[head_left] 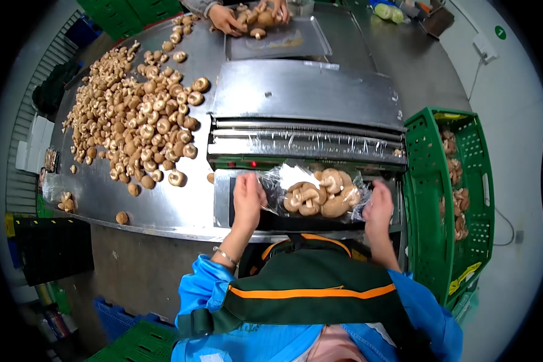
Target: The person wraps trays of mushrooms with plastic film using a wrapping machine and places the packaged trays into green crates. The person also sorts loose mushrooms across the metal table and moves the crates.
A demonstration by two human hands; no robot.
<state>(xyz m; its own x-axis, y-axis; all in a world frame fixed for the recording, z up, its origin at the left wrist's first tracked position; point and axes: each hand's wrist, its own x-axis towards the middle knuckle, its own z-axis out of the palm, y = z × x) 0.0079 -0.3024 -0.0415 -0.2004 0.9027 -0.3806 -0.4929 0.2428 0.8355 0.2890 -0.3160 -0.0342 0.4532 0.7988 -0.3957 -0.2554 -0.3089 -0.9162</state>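
Shiitake mushrooms (321,193) lie in a cluster in front of me, with clear plastic film (274,192) around them. At the left end of this pack, my left hand (248,200) is closed on the film, its fingers curled in. My right hand (378,207) grips the film at the other end, fingers partly hidden. The pack is over a black pad (295,224) at the front of a steel film-wrapping machine (301,93), whose red light glows. Wrinkled film lies along the machine's rollers (308,145).
A large heap of shiitake mushrooms (142,120) covers the left of the steel table (181,216). On the right stands a green crate (423,199) holding packed mushrooms. Across the table, another person's hands (226,20) handle mushrooms over a metal tray (311,45).
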